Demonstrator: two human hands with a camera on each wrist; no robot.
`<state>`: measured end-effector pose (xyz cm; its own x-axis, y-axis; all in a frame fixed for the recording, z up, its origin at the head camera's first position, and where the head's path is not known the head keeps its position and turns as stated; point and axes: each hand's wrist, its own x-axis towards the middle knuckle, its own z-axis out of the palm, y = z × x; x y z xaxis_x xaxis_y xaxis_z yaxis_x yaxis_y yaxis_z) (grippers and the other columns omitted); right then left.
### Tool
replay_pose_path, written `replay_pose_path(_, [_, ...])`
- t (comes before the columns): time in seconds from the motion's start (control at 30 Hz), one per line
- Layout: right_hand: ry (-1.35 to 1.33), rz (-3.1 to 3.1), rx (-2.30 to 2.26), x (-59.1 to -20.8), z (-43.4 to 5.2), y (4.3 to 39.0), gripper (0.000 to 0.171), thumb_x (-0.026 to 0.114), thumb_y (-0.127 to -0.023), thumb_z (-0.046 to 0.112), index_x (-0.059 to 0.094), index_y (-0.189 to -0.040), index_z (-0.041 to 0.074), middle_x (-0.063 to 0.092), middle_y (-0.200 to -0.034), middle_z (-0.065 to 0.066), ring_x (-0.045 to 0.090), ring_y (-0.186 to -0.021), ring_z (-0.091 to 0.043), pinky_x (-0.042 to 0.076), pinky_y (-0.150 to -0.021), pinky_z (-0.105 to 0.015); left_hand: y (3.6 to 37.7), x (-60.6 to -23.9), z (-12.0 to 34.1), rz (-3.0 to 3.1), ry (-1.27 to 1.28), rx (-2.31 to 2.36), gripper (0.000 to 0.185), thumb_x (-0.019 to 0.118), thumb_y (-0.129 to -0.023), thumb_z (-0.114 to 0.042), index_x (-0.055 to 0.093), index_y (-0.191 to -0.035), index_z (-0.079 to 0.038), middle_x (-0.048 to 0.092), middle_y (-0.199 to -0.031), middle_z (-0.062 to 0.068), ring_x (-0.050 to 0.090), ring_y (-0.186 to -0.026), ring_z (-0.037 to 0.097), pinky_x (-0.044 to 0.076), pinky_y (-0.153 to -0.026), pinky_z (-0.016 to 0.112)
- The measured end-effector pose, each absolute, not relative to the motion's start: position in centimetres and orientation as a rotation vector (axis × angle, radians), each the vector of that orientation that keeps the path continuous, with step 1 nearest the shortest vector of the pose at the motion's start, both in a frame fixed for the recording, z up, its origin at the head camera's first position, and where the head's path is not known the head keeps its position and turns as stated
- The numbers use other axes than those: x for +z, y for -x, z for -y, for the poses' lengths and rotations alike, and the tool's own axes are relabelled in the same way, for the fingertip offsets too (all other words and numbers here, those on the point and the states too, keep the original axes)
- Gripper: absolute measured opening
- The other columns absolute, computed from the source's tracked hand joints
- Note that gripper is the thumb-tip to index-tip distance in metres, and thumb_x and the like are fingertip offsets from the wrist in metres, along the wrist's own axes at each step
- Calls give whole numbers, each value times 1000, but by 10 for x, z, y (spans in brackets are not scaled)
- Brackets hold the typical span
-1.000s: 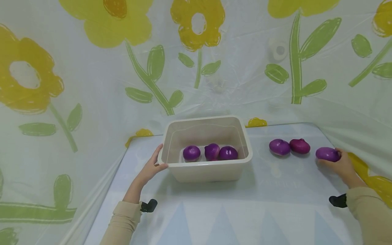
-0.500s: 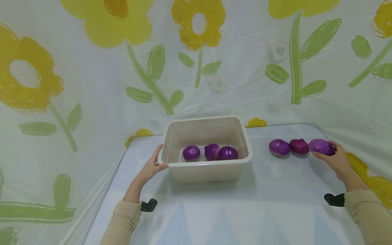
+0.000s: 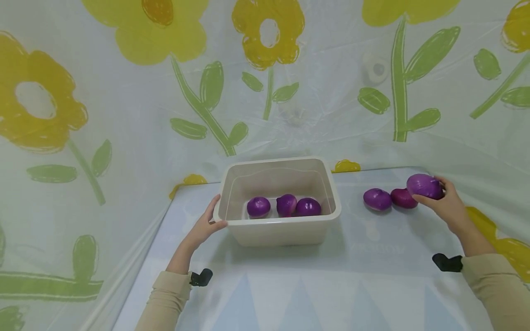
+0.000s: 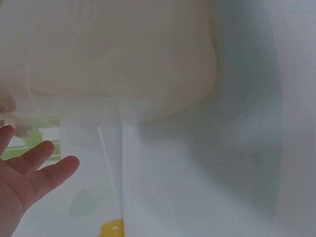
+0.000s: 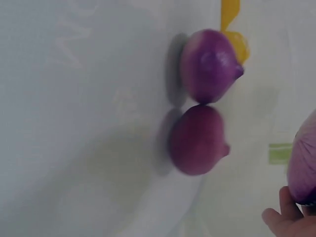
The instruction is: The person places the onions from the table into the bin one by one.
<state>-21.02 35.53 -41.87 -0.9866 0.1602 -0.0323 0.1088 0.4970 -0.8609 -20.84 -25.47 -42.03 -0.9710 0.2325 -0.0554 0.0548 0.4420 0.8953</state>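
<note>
My right hand [image 3: 445, 204] grips a purple onion [image 3: 424, 185] and holds it lifted above the table, just right of two more onions, one purple [image 3: 377, 199] and one darker red [image 3: 402, 198]. The right wrist view shows those two, the purple onion [image 5: 210, 65] and the red onion [image 5: 197, 139], lying side by side, with the held onion [image 5: 303, 165] at the frame's right edge. My left hand [image 3: 205, 224] holds the left rim of a cream plastic tub [image 3: 283, 227], thumb over the edge. Three purple onions [image 3: 284, 206] sit inside the tub. The left wrist view shows the tub's wall [image 4: 118, 59] and my fingers [image 4: 42, 168].
The table [image 3: 314, 285] wears a pale cloth with blue triangles. A flower-printed plastic sheet [image 3: 124, 105] hangs close behind and on both sides. Black wrist-camera mounts [image 3: 445, 263] sit at both sleeves.
My right hand has lifted the purple onion off the table and carried it left and up, past the two lying onions. The left hand and tub have stayed still.
</note>
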Motion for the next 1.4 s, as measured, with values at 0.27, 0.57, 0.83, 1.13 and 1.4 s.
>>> replay_pose_path(0.27, [131, 2675, 1529, -390, -326, 220, 93, 58, -87, 38, -8, -145, 6, -9, -147, -30, 8, -129, -56, 20, -97, -69, 210, -425, 257, -2511, -269, 1577, 89, 66, -82, -30, 7, -148, -23, 7, -154, 9, 10, -139, 36, 28, -103, 57])
replay_pose_path(0.57, [8, 2640, 1569, -360, -286, 235, 94, 62, -85, 33, -4, -146, 9, 0, -149, -27, 15, -131, -49, 20, -102, -64, 209, -425, 257, -2510, -258, 1578, 87, 65, -82, -29, 8, -148, -25, 7, -154, 9, 10, -139, 37, 28, -103, 57])
replay_pose_path(0.83, [-78, 2626, 1593, -339, -250, 248, 94, 66, -83, 34, 0, -147, 13, 7, -150, -23, 22, -130, -44, 26, -103, -59, 211, -425, 257, -2504, -245, 1574, 87, 65, -83, -27, 8, -148, -25, 6, -155, 8, 9, -139, 35, 27, -104, 56])
replay_pose_path(1.13, [-213, 2641, 1595, -317, -211, 263, 93, 68, -82, 31, 3, -147, 15, 11, -151, -19, 23, -132, -41, 28, -104, -57, 212, -427, 258, -2498, -268, 1581, 89, 66, -82, -29, 7, -148, -24, 6, -154, 10, 10, -139, 37, 28, -104, 56])
replay_pose_path(1.4, [-318, 2658, 1565, -308, -183, 276, 88, 69, -81, 26, 10, -146, 15, 18, -149, -19, 28, -130, -41, 30, -103, -56, 212, -427, 259, -2458, -298, 1625, 90, 66, -82, -30, 6, -148, -22, 5, -154, 11, 9, -139, 37, 27, -105, 56])
